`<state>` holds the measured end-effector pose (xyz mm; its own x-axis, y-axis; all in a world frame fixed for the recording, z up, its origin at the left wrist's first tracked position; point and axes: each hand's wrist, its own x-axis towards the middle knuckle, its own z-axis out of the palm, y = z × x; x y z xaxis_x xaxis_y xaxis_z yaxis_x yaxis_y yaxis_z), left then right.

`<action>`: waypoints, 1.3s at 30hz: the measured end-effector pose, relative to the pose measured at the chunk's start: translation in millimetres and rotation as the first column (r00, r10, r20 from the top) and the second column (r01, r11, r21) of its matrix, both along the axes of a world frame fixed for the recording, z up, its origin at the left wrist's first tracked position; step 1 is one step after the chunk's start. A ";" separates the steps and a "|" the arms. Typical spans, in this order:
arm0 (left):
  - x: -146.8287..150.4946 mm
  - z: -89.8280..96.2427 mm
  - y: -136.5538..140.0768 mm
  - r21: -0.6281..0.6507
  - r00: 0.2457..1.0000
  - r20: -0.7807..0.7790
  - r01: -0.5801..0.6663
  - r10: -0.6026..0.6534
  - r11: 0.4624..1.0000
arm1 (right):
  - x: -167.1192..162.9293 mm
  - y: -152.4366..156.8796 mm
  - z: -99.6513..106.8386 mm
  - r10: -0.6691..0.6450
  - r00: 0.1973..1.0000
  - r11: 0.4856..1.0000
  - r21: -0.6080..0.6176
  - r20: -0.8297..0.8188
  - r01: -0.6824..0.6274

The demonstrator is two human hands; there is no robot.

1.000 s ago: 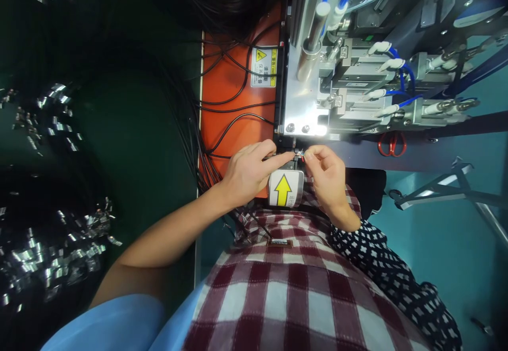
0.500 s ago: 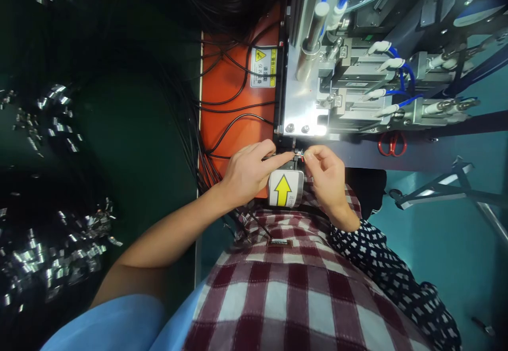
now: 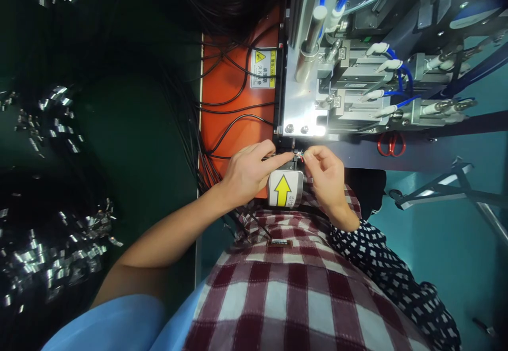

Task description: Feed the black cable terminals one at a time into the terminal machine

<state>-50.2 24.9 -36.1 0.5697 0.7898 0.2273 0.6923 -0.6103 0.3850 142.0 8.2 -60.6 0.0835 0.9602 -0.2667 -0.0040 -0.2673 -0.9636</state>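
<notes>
At the near end of the machine, my left hand (image 3: 248,173) is closed around a black cable, its index finger stretched toward the cable's stripped end. Thin coloured wires (image 3: 300,156), red and greenish ones among them, fan out there over a small metal fixture. My right hand (image 3: 326,175) pinches the tips of these wires between thumb and fingers. Just below both hands is a white plate with a yellow arrow (image 3: 283,189). How the cable sits in the fixture is hidden by my fingers.
Above my hands stands the machine's steel block (image 3: 304,107) with pneumatic cylinders and blue hoses. Black cables (image 3: 234,110) cross the orange surface (image 3: 262,134) to the left. Bundles with shiny metal ends (image 3: 59,261) lie on the dark green table. Red-handled scissors (image 3: 391,144) lie right.
Both hands stay nearly in place at the wires. The view has shifted very slightly; nothing has visibly been taken hold of or let go.
</notes>
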 end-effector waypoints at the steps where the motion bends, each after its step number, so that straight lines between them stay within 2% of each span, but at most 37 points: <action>1: 0.2 0.1 -0.1 -0.001 1.000 -0.005 -0.004 0.004 1.000 | 0.0 0.0 -0.1 0.001 1.000 1.000 -0.001 0.005 -0.001; 9: 1.5 0.4 0.2 0.024 1.000 -0.011 -0.006 0.006 1.000 | -2.1 -3.0 -5.6 -0.013 1.000 0.999 0.040 -0.029 0.014; 14: 1.3 0.5 0.7 0.040 1.000 0.001 0.010 -0.010 0.999 | -3.4 -4.0 -8.0 -0.032 0.999 0.993 0.111 0.024 0.030; 24: 0.5 1.1 0.4 0.031 0.999 -0.052 0.008 -0.007 0.999 | -5.9 -4.0 -2.0 -0.053 0.998 0.998 0.016 0.033 0.053; 31: 1.5 1.5 -1.5 0.058 0.992 -0.127 -0.002 0.009 0.998 | 1.0 -3.9 -0.2 0.024 0.983 0.999 0.035 0.183 -0.031; 39: 1.5 1.2 -0.8 0.031 0.995 -0.097 0.004 -0.001 1.000 | 9.5 2.1 7.2 0.103 0.995 0.991 -0.089 -0.012 -0.104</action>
<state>-48.7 24.1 -34.9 0.5920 0.7820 0.1949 0.7243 -0.6223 0.2968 151.5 10.3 -53.4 -0.0176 0.9357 -0.3523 0.0207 -0.3519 -0.9358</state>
